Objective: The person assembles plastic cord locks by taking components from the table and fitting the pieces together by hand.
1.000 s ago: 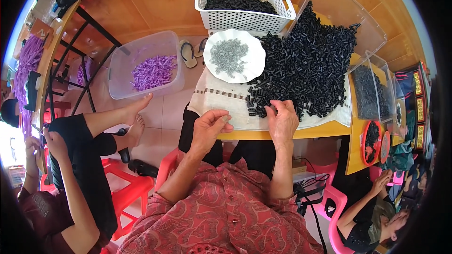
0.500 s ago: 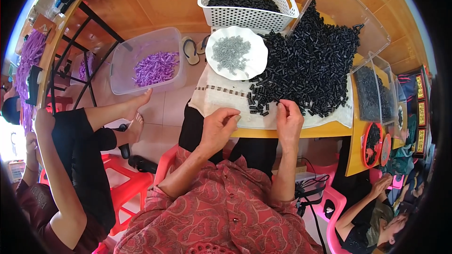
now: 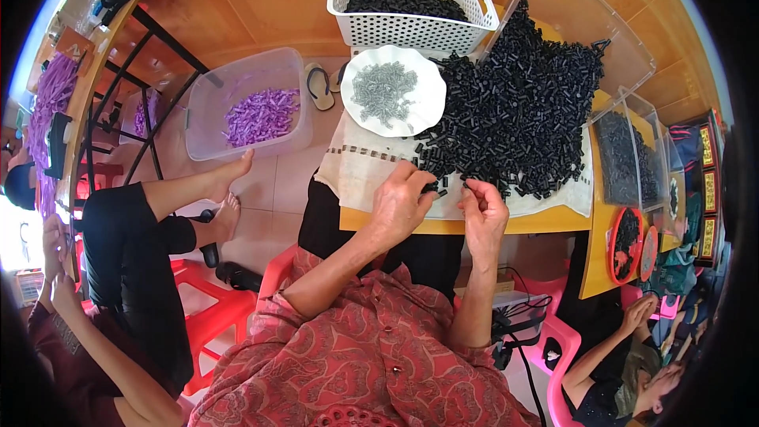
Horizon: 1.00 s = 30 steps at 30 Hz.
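Observation:
A large heap of small black cylinders [image 3: 526,111] covers the white cloth [image 3: 352,182] on the table in front of me. At the heap's near edge my left hand [image 3: 402,204] has thumb and forefinger closed around a small black cylinder, with loose ones beside its fingertips. A short way to the right, my right hand [image 3: 484,217] pinches a dark piece that looks like one of the same cylinders, mostly covered by the fingertips. Beyond my left hand lies a scalloped white plate [image 3: 431,107] bearing a pile of tiny clear pieces [image 3: 385,91].
Behind the plate stands a white perforated basket [image 3: 411,32] of black pieces. Clear plastic bins [image 3: 624,154] and a red tray [image 3: 615,269] are at the right. A tub [image 3: 202,122] of purple pieces sits on the floor at left. People sit on both sides.
My left hand has moved right and forward to the heap's edge and closed on a piece. My right hand has drawn slightly back. The person at left has lowered an arm.

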Tool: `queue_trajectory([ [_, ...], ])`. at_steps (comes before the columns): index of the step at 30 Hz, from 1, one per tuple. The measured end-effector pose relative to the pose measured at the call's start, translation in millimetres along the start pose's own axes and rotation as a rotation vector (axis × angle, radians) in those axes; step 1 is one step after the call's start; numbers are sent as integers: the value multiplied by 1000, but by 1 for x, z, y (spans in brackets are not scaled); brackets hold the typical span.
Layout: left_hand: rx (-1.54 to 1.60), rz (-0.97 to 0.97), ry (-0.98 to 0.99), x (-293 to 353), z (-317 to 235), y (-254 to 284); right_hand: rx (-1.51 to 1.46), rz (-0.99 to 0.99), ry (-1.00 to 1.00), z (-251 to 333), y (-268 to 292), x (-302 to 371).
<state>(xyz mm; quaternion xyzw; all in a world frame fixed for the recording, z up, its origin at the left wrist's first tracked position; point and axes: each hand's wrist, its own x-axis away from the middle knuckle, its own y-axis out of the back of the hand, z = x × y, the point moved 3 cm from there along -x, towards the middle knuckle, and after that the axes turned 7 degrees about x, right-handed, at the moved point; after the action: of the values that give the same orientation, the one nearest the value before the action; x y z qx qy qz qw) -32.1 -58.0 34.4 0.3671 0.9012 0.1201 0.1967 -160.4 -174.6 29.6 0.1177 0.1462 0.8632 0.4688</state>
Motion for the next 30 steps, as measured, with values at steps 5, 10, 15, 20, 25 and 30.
queue_trajectory([
  [5,-85,-5,-36,0,6,-8,22,38,43,0,-8,2],
  [10,124,-8,47,-3,18,5,-100,82,3,8,-14,5],
  [15,1456,114,497,3,37,12,-187,151,-31,24,-22,10],
  [20,1613,68,558,9,35,21,-268,223,-72,33,-35,12],
  [25,1674,60,574,13,40,31,-256,261,-11,39,-51,11],
  [30,1661,19,580,17,47,38,-250,295,-1,43,-62,9],
])
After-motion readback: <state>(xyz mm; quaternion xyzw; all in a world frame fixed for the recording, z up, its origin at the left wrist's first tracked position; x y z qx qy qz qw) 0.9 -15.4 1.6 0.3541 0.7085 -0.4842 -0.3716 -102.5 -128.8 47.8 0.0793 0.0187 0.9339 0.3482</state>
